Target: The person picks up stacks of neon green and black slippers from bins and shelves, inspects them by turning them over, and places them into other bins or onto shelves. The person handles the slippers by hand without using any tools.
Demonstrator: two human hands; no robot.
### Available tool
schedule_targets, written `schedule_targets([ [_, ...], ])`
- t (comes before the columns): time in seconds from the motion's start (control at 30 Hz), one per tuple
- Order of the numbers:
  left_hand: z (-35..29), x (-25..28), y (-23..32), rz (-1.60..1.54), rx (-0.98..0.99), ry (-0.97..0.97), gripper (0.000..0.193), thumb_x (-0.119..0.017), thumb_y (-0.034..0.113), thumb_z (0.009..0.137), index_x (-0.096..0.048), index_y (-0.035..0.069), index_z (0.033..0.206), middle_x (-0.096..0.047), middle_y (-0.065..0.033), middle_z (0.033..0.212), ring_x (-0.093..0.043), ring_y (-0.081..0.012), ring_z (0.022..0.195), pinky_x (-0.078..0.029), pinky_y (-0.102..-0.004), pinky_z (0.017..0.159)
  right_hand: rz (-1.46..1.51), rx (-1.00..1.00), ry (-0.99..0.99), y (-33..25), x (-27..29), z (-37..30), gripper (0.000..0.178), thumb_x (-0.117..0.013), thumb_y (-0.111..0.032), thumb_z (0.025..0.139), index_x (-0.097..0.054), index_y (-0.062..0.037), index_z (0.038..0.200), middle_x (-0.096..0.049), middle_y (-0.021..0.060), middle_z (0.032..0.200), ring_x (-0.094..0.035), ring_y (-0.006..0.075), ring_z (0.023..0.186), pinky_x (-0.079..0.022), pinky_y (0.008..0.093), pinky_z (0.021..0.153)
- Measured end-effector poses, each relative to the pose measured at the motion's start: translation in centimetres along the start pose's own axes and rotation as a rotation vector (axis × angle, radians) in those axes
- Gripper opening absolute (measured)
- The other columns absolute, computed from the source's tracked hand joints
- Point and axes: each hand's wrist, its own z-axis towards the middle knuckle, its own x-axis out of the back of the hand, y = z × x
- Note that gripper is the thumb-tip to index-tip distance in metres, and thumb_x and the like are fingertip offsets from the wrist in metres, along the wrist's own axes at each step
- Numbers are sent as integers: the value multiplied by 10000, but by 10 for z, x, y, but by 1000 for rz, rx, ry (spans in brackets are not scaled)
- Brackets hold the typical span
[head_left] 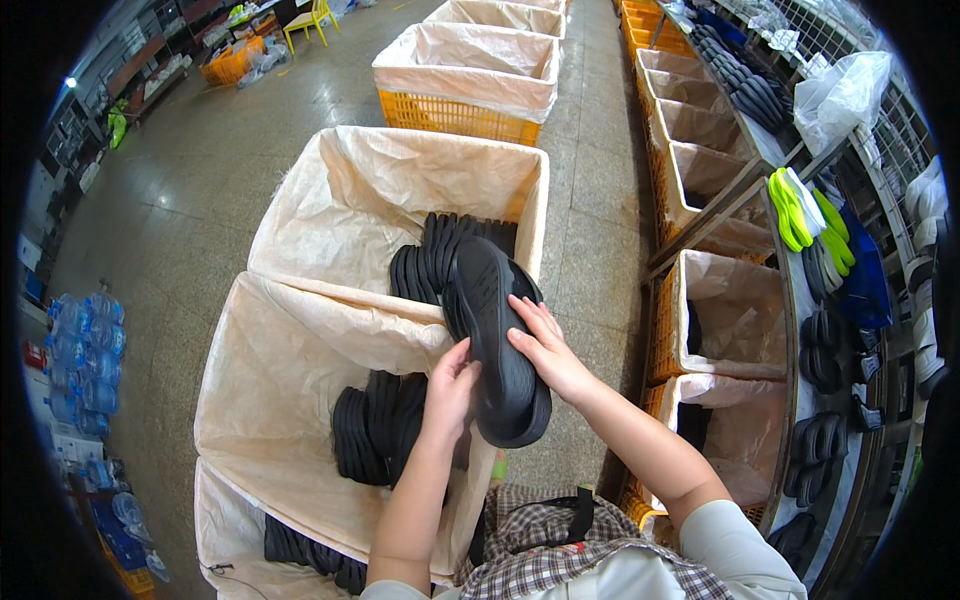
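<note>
Up in front of me is a small stack of black shoe soles (487, 310), held at a slant over the rims of the lined crates. My left hand (452, 392) grips its left edge, thumb and fingers closed there. From the right, my right hand (545, 345) clasps the stack with fingers lying along the top sole; its thumb is partly out of sight. Behind them, more black soles (465, 232) stand packed in the far lined crate (340, 190). Another group of soles (365, 430) sits in the crate (270, 370) left of my left forearm.
A third lined crate (225, 510) with dark soles is at the lower left. More yellow crates (460, 110) line up ahead. At right, a shelf (800, 380) carries black and neon-yellow soles (790, 210), with lined crates (735, 300) beneath. Bottled water (88, 350) is stacked far left.
</note>
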Motion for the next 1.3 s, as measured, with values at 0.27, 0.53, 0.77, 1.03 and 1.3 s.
schedule_targets([
  [0.27,-17,9,22,22,66,-96,423,-539,-33,863,-489,-66,1281,-591,-56,1032,-555,-105,898,-449,-238,827,412,-14,55,18,3,-3,564,-250,-438,1013,-324,-71,1435,-318,106,1469,-240,201,1377,-155,396,1129],
  [0.53,-11,14,32,475,127,-127,341,-559,59,899,-563,27,1238,-598,-11,897,-506,-41,595,-430,-202,482,502,-88,142,14,-2,-4,623,-457,-354,975,-234,-27,1457,-263,136,1496,-223,233,1387,-163,348,1132],
  [0.77,-9,10,34,365,130,-176,296,-531,209,957,-589,49,1199,-586,40,744,-465,-18,499,-352,-185,395,437,-117,73,17,3,0,597,-504,-297,962,-276,-32,1446,-322,123,1461,-296,208,1347,-228,312,1105],
  [1.03,-5,10,32,340,97,-144,368,-502,345,969,-595,62,1184,-539,45,696,-417,-26,476,-321,-188,402,448,-120,84,19,5,2,584,-500,-326,962,-298,-64,1444,-347,135,1442,-304,221,1343,-233,321,1104],
  [1.3,-45,3,44,408,-530,157,389,-506,216,950,-453,50,1298,-440,26,840,-385,-53,631,-343,-173,530,438,-105,207,7,40,-47,455,-540,-261,951,-441,-43,1337,-484,104,1318,-438,206,1235,-346,341,1044],
])
